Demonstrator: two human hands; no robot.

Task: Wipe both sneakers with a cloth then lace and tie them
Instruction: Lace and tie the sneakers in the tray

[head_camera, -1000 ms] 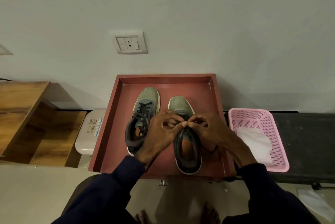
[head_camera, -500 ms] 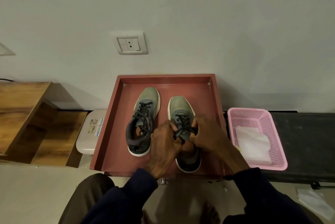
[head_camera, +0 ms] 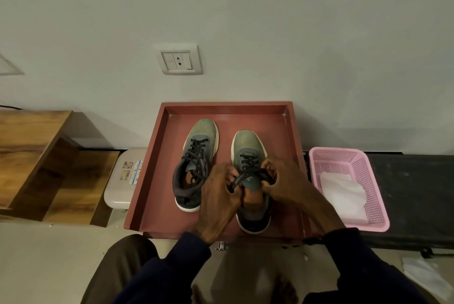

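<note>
In the red tray (head_camera: 157,156), right half: right sneaker (head_camera: 247,146), sole down, toe toward the wall, heel toward the person. Both hands sit over its tongue and collar. Left hand (head_camera: 216,198): fingers curled, pinching the black lace (head_camera: 250,173) at its left end. Right hand (head_camera: 285,180): fingers curled round the same lace at its right end. The lace runs as a thick dark arc between the two hands, lifted just above the tongue. Crossed lacing shows on the eyelets ahead of it. Whether there's a knot under the fingers: cannot tell.

Left sneaker (head_camera: 200,141) is just beside it in the tray's left half, roughly parallel, toe a bit nearer the wall. It's laced, close to the right sneaker but apart.

The tray's far edge is against the wall. Pink mesh basket (head_camera: 368,163) is just right of the tray on a black bench (head_camera: 417,193), with a white cloth (head_camera: 344,195) lying inside. Left of the tray is a beige stool top (head_camera: 115,193) with stickers, then wooden shelving (head_camera: 29,141). Wall socket (head_camera: 180,59) is above the tray. Dark blue sleeves (head_camera: 172,269) cover both arms
</note>
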